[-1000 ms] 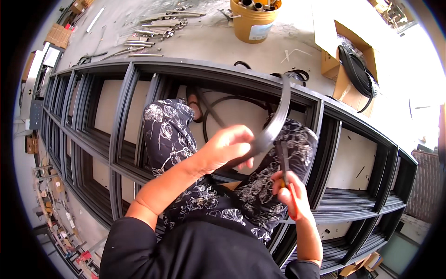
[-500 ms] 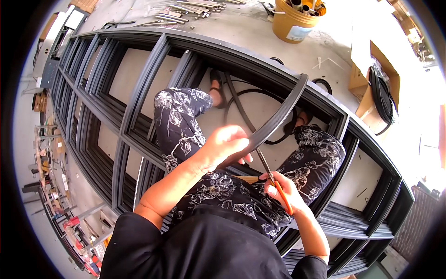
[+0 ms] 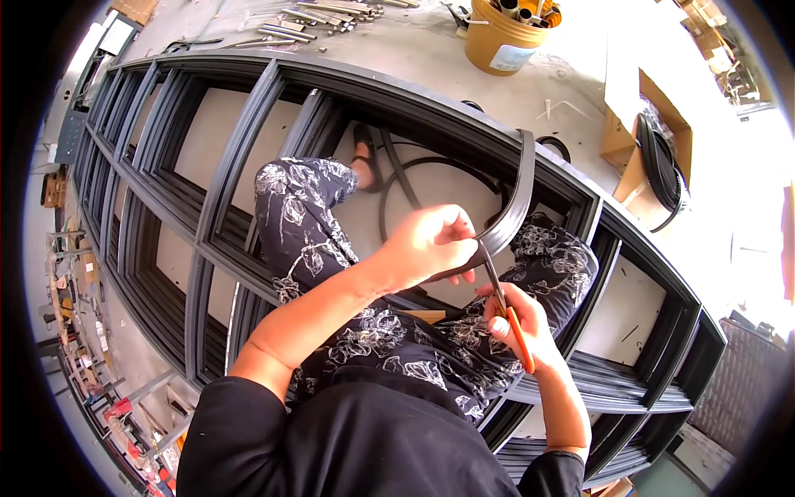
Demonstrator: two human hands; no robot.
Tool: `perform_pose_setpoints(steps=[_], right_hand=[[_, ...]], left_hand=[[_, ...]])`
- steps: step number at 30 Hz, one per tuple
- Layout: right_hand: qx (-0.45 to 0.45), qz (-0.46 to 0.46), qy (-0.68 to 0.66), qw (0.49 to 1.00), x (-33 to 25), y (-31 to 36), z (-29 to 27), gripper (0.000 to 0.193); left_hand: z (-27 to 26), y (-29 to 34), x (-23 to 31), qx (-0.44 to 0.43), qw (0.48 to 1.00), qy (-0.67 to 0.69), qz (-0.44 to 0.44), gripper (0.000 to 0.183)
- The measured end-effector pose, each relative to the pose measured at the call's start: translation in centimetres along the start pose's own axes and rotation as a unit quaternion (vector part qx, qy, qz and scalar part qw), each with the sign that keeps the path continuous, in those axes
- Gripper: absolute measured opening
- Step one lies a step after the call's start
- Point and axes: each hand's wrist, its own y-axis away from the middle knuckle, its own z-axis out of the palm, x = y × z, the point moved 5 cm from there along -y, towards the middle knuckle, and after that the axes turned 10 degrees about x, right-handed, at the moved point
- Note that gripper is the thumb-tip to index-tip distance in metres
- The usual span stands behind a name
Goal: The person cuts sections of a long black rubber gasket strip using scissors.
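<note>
Left hand (image 3: pixel 431 244) fingers pinch the limp, light black rubber gasket strip (image 3: pixel 517 199) near its end; right hand (image 3: pixel 517 327) grips orange-handled scissors (image 3: pixel 507 311).

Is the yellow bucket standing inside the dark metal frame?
No, the yellow bucket stands on the concrete floor beyond the dark metal frame.
</note>
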Motion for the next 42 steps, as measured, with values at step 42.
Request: perform_pose_setpoints(steps=[42], right_hand=[[-0.101, 0.068, 0.116, 0.986, 5.9, -1.6, 3.0, 0.048]], left_hand=[[-6.7, 2.2, -10.1, 0.009, 0.986, 0.082, -0.145, 0.021]])
